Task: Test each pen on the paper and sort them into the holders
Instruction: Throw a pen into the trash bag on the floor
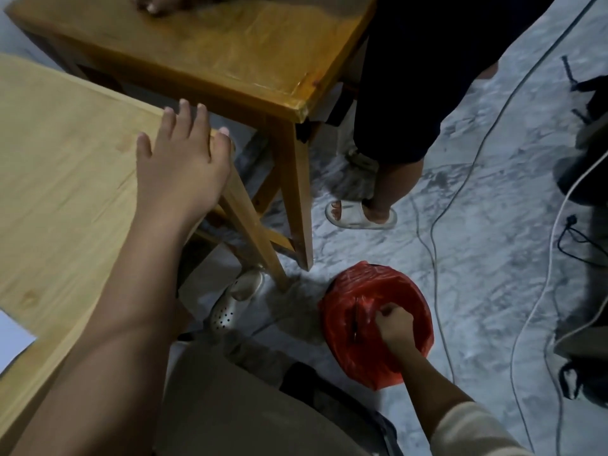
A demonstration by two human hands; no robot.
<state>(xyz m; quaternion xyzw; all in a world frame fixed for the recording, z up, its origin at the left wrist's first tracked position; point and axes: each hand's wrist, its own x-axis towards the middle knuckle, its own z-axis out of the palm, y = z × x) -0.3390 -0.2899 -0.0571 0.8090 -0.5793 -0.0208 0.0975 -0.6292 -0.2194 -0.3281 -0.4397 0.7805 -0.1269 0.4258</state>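
My left hand (pixel 184 159) lies flat on the corner of the light wooden table (pixel 65 166), fingers spread, holding nothing. My right hand (pixel 394 325) reaches down over a round bin lined with a red plastic bag (pixel 348 350) on the floor. Its fingers are closed, and a thin dark pen (pixel 356 320) points downward at the fingertips, inside the bag. A white sheet of paper (pixel 14 337) shows only as a corner at the table's left edge. No pen holders are in view.
A darker wooden table (pixel 204 51) stands just beyond mine. Another person in dark shorts and white slippers (pixel 362 215) stands beside it. Cables (pixel 434 225) trail across the marbled floor. My foot in a white clog (pixel 235 301) rests by the table leg.
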